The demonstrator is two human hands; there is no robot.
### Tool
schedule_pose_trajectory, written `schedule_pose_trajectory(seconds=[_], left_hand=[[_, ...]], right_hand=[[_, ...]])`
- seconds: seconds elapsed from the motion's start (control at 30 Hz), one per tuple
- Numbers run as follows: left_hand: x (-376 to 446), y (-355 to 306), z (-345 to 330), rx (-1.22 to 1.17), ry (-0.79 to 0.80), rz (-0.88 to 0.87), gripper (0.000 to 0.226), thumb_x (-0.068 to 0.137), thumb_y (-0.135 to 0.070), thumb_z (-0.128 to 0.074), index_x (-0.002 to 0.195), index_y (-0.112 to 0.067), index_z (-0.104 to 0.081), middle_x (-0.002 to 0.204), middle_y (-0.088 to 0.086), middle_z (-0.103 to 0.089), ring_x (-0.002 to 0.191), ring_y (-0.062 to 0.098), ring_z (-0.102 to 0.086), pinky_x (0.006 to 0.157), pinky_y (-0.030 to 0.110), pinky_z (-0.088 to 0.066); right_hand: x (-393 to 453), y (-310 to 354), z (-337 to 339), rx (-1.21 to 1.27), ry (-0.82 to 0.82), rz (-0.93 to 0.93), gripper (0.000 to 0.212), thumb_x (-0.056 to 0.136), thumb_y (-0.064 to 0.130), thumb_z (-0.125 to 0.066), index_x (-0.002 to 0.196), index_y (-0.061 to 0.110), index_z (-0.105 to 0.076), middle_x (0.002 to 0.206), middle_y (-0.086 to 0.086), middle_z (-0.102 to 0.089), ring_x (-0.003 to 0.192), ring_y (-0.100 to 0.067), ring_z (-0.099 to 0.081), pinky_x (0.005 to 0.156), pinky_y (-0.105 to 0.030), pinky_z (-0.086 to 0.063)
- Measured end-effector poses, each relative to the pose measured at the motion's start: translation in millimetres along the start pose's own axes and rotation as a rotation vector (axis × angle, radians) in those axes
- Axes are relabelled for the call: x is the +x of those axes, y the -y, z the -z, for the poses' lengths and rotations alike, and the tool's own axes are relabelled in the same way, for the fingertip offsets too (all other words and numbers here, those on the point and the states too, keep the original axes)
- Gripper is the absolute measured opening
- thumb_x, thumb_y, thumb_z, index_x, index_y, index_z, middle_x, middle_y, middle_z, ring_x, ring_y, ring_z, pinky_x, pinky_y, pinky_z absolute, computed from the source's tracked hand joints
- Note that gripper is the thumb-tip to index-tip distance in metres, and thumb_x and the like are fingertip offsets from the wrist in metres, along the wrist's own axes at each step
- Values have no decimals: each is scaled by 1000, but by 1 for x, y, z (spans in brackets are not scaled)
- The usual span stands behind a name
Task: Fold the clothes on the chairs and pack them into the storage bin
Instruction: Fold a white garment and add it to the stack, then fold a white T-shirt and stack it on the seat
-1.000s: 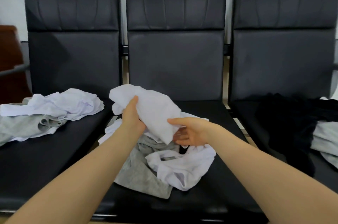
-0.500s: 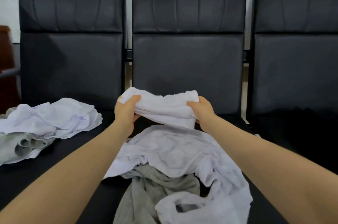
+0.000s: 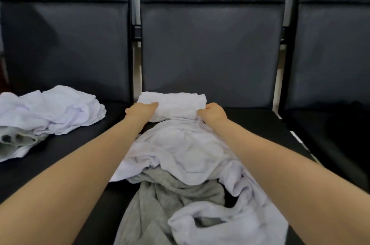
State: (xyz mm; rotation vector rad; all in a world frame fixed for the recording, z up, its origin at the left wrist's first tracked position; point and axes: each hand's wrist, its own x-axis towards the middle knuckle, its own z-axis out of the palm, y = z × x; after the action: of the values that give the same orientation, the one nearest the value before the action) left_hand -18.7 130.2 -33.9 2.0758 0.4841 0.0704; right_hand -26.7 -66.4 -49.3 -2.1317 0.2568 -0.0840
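Note:
A white garment [image 3: 174, 104] lies bunched at the back of the middle chair seat [image 3: 258, 122]. My left hand [image 3: 141, 111] grips its left end and my right hand [image 3: 213, 113] grips its right end, both fists closed on the cloth. The rest of the white garment spreads toward me over the seat, on top of a grey garment [image 3: 170, 200]. More white cloth [image 3: 226, 222] is tangled with the grey one at the seat's front. No storage bin is in view.
A heap of white clothes [image 3: 52, 109] with a grey piece [image 3: 14, 140] lies on the left chair seat. A dark garment [image 3: 348, 124] lies on the right chair. Three black chair backs [image 3: 210, 44] stand close ahead.
Both hands have lowered the bunched white cloth onto the back of the middle seat. The view has moved closer and lower toward the chairs.

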Motion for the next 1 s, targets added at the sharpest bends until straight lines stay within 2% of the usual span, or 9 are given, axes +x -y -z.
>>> schedule_pose_trajectory(seconds=[0.1,0.23,0.33,0.43,0.57,0.7,0.83,0.9,1.0], left_hand=[[-36,-16,10,86,-3,7,58,90,-44,-47,136,-8,-42,133,14,-48,116,32,-48,95,34,-43],[-110,-36,19,-306,71,-221,27,94,-19,-50,115,-6,-61,104,3,-57,92,20,-51,84,34,-45],[-168,-39,27,-399,153,-273,9,92,-19,-56,86,-17,-62,88,-2,-59,81,15,-55,84,34,-51],[-197,-27,32,-262,248,-271,10,91,-23,-57,95,-16,-63,91,-2,-59,82,14,-56,78,29,-51],[-211,4,39,-72,295,-295,13,93,-23,-54,101,-15,-62,95,-2,-57,89,15,-52,72,27,-45],[-206,38,42,250,293,-493,30,93,-27,-56,122,-18,-61,117,-3,-56,98,12,-54,80,23,-42],[-201,44,35,439,260,-586,43,88,-36,-63,129,-23,-57,131,3,-52,115,21,-51,97,33,-44],[-200,43,29,464,274,-595,43,86,-37,-66,127,-24,-60,133,1,-53,122,20,-47,103,32,-40],[-198,47,19,537,302,-615,36,84,-37,-68,118,-26,-66,125,-5,-60,122,17,-43,102,27,-37]], right_hand=[[-34,8,15,-97,35,11,32,85,8,-49,58,13,-32,59,0,-34,53,-15,-31,49,-27,-22],[-88,9,32,-68,46,108,29,83,4,-44,55,8,-36,63,-6,-38,63,-20,-37,58,-30,-30],[-121,3,42,-89,82,172,25,84,11,-48,85,-12,-59,74,-21,-51,68,-19,-45,62,-32,-37],[-148,-4,52,-160,95,237,30,84,13,-48,95,-11,-60,84,-26,-58,68,-18,-44,63,-31,-36],[-171,-16,72,-332,139,334,23,90,18,-51,98,4,-67,93,-3,-63,84,-18,-58,78,-36,-49],[-171,-35,93,-484,147,363,34,90,39,-61,117,20,-61,111,-1,-57,97,-17,-58,86,-31,-49],[-159,-50,108,-550,146,278,55,85,54,-61,130,23,-51,125,-3,-50,105,-20,-56,90,-32,-47],[-158,-52,111,-535,222,199,58,84,55,-62,130,21,-50,124,-1,-52,109,-20,-54,89,-29,-45],[-154,-58,110,-544,319,224,37,86,47,-64,108,18,-57,96,7,-54,96,-17,-53,80,-25,-41]])
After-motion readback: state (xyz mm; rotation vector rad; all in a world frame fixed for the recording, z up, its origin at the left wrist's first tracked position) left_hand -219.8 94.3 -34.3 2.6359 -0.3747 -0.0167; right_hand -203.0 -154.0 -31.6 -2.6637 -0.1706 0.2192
